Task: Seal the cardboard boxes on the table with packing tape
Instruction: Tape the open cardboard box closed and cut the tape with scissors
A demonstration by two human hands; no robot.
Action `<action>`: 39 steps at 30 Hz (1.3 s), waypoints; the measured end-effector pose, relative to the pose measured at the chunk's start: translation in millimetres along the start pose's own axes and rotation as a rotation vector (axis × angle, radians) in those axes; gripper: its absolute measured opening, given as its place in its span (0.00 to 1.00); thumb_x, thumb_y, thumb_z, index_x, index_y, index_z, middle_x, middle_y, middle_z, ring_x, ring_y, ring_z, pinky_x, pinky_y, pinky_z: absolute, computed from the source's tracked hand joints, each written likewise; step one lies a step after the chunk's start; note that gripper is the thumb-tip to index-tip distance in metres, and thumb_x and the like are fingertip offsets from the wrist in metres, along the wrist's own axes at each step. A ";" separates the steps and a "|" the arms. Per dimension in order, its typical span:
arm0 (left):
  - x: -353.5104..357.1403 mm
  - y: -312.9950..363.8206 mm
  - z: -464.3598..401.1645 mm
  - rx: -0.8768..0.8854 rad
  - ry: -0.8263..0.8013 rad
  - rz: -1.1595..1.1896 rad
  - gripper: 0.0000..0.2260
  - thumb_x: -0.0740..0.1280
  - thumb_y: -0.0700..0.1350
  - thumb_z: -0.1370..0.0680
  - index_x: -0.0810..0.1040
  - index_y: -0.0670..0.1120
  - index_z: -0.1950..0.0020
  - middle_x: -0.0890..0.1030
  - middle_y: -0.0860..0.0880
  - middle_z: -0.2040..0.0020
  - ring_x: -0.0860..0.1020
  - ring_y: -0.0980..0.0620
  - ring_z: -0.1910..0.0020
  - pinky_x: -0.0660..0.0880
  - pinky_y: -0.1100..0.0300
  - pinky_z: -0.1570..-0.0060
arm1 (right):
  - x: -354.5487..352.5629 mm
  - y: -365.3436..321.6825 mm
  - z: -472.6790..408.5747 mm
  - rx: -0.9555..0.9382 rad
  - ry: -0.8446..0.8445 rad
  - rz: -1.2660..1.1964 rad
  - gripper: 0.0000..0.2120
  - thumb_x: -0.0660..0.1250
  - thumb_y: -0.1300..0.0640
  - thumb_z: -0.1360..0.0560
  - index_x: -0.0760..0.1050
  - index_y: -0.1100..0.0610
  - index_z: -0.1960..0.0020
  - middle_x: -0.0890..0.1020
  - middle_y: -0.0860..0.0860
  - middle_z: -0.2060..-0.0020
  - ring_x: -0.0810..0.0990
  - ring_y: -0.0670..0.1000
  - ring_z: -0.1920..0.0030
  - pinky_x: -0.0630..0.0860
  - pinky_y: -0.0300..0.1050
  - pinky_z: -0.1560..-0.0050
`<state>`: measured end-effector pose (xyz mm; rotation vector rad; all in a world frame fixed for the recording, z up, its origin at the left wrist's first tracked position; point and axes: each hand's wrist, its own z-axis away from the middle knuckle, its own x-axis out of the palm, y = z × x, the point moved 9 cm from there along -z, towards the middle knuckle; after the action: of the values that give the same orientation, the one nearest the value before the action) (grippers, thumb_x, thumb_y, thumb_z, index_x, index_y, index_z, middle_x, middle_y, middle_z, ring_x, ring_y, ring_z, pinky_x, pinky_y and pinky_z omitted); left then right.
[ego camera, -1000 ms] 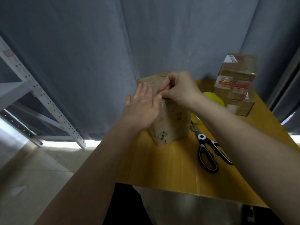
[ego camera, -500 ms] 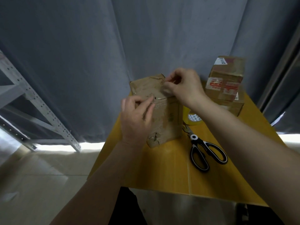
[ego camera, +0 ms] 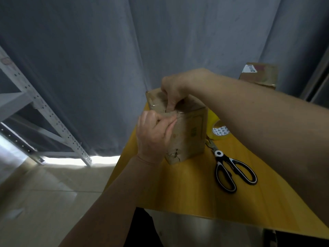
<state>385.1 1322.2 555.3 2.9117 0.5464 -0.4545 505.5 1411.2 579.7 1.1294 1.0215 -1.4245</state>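
Our right hand has slid forward across the cardboard box top; our left hand, nearer us, pinches tape at its near edge. Box stands upright mid-table, directly ahead.

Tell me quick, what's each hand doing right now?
Left hand: fingers curled, pressed against the box at its top edge.
Right hand: fingers bent down on the box top; whether they pinch tape cannot be told.

Grey curtain, metal shelving, tiled floor
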 end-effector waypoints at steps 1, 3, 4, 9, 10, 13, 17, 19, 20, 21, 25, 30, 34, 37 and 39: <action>0.6 -0.2 0.6 0.009 0.001 0.003 0.05 0.73 0.39 0.26 0.84 0.39 0.60 0.75 0.44 0.68 0.72 0.44 0.69 0.68 0.51 0.69 | 1.7 -1.8 -1.1 0.008 -0.038 0.037 0.20 0.81 0.47 0.40 0.72 0.55 0.63 0.79 0.53 0.64 0.79 0.55 0.66 0.76 0.45 0.65; 0.8 -1.2 1.3 0.016 0.011 0.010 0.05 0.73 0.40 0.26 0.84 0.40 0.60 0.76 0.44 0.68 0.73 0.44 0.69 0.69 0.49 0.70 | 4.9 -6.2 -0.9 0.022 -0.085 0.153 0.20 0.79 0.46 0.38 0.74 0.56 0.60 0.78 0.52 0.64 0.78 0.52 0.69 0.76 0.44 0.67; 0.9 -2.6 1.4 0.014 0.016 0.020 0.05 0.73 0.40 0.26 0.84 0.40 0.61 0.76 0.44 0.68 0.73 0.44 0.69 0.69 0.49 0.70 | 6.9 -10.5 -1.1 0.009 -0.090 0.221 0.19 0.78 0.46 0.36 0.75 0.56 0.56 0.78 0.51 0.63 0.78 0.51 0.68 0.75 0.43 0.66; 2.6 -8.7 2.3 -0.001 0.040 0.036 0.08 0.71 0.40 0.24 0.84 0.39 0.62 0.76 0.44 0.67 0.73 0.43 0.68 0.69 0.50 0.69 | 9.3 -38.3 1.0 -0.175 -0.007 0.344 0.18 0.73 0.54 0.34 0.76 0.51 0.45 0.80 0.50 0.52 0.78 0.55 0.53 0.78 0.51 0.49; 2.8 -9.1 2.2 -0.002 0.046 0.038 0.08 0.71 0.41 0.24 0.84 0.39 0.62 0.76 0.44 0.67 0.73 0.44 0.68 0.69 0.51 0.69 | 7.2 -41.6 2.9 -0.218 0.015 0.329 0.18 0.74 0.56 0.35 0.77 0.51 0.47 0.80 0.50 0.53 0.78 0.54 0.53 0.79 0.53 0.49; 3.2 -9.8 3.1 -0.004 0.058 0.042 0.05 0.73 0.40 0.25 0.84 0.40 0.60 0.76 0.45 0.67 0.72 0.44 0.68 0.69 0.52 0.69 | -0.7 -43.3 8.3 -0.323 0.098 0.278 0.15 0.74 0.59 0.37 0.78 0.55 0.51 0.81 0.51 0.58 0.78 0.53 0.57 0.78 0.47 0.58; 1.5 -9.7 4.0 -0.005 0.072 0.051 0.05 0.72 0.40 0.25 0.84 0.40 0.60 0.76 0.45 0.67 0.72 0.44 0.67 0.69 0.52 0.69 | -6.2 -33.3 18.8 -0.364 0.220 0.127 0.11 0.74 0.60 0.36 0.72 0.50 0.63 0.71 0.42 0.70 0.72 0.50 0.66 0.65 0.42 0.67; 0.4 -8.5 3.3 -0.012 0.076 0.055 0.05 0.72 0.40 0.24 0.84 0.40 0.60 0.76 0.45 0.67 0.72 0.44 0.67 0.69 0.54 0.68 | -7.6 -26.4 20.7 -0.340 0.235 0.028 0.13 0.73 0.62 0.35 0.71 0.50 0.68 0.72 0.41 0.72 0.71 0.45 0.70 0.65 0.38 0.70; 0.1 -7.9 2.8 -0.016 0.077 0.054 0.05 0.72 0.40 0.25 0.85 0.40 0.59 0.76 0.45 0.67 0.73 0.44 0.67 0.69 0.54 0.68 | -8.4 -24.8 22.3 -0.334 0.245 -0.006 0.13 0.73 0.62 0.35 0.71 0.50 0.70 0.73 0.42 0.73 0.71 0.43 0.71 0.65 0.36 0.70; -0.3 -7.6 2.8 -0.019 0.077 0.053 0.05 0.72 0.39 0.25 0.85 0.40 0.59 0.76 0.45 0.67 0.73 0.44 0.67 0.69 0.55 0.67 | -8.9 -23.7 24.1 -0.326 0.252 -0.035 0.14 0.73 0.63 0.34 0.70 0.50 0.71 0.74 0.42 0.73 0.72 0.43 0.72 0.66 0.36 0.70; -1.2 -6.6 4.0 -0.029 0.077 0.051 0.04 0.73 0.39 0.25 0.84 0.40 0.59 0.77 0.45 0.66 0.73 0.45 0.66 0.68 0.59 0.65 | -6.0 -23.2 34.7 -0.332 0.280 -0.040 0.08 0.72 0.60 0.31 0.76 0.51 0.65 0.76 0.45 0.69 0.76 0.48 0.65 0.67 0.40 0.63; 0.5 -9.2 6.7 -0.057 0.076 0.049 0.04 0.72 0.38 0.25 0.84 0.39 0.59 0.75 0.44 0.66 0.69 0.48 0.62 0.67 0.60 0.62 | -2.6 -49.2 54.8 -0.539 0.377 0.336 0.10 0.64 0.55 0.25 0.79 0.55 0.46 0.79 0.54 0.47 0.78 0.59 0.47 0.58 0.44 0.61; -2.8 -11.8 8.1 -0.065 0.089 0.044 0.04 0.72 0.39 0.25 0.85 0.40 0.58 0.76 0.45 0.66 0.70 0.48 0.63 0.67 0.61 0.62 | 1.0 -48.8 57.7 -0.588 0.418 0.375 0.11 0.61 0.53 0.21 0.79 0.57 0.46 0.79 0.54 0.47 0.77 0.58 0.49 0.57 0.44 0.62; -0.6 -10.2 7.3 -0.066 0.078 0.040 0.04 0.72 0.40 0.25 0.85 0.40 0.58 0.76 0.45 0.66 0.71 0.46 0.64 0.66 0.62 0.62 | -1.1 -39.7 49.8 -0.530 0.396 0.168 0.09 0.65 0.56 0.23 0.80 0.59 0.48 0.81 0.56 0.50 0.78 0.59 0.50 0.64 0.46 0.60; 0.5 -9.1 6.8 -0.073 0.074 0.042 0.04 0.73 0.40 0.25 0.85 0.40 0.58 0.76 0.45 0.66 0.71 0.46 0.64 0.67 0.62 0.62 | -3.7 -33.1 45.5 -0.475 0.389 0.049 0.07 0.68 0.58 0.25 0.81 0.61 0.50 0.82 0.58 0.52 0.79 0.59 0.51 0.72 0.49 0.56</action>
<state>380.4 1329.4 547.9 2.8731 0.4993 -0.3160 467.3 1372.2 593.5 1.0804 1.4995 -0.8659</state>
